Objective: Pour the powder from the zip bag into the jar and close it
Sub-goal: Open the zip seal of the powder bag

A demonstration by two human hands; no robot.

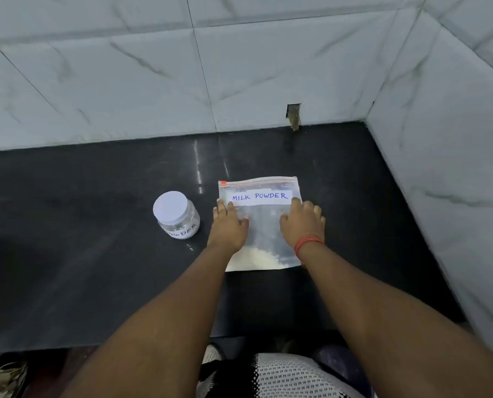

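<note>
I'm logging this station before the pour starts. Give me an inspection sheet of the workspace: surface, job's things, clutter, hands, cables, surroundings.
Surface: dark counter, glossy, no spills seen.
Job's things: zip bag labelled MILK POWDER lies flat, zip looks shut, white powder gathered at its near end; jar stands upright to the bag's left, white lid on, apart from the bag.
Clutter: nothing seen on the counter.
Hands: left hand and right hand rest flat on the bag, one on each side, palms down; red thread on the right wrist.
Cables: nothing seen.
Surroundings: marbled wall tiles behind and to the right; small hole in the back wall.
</note>
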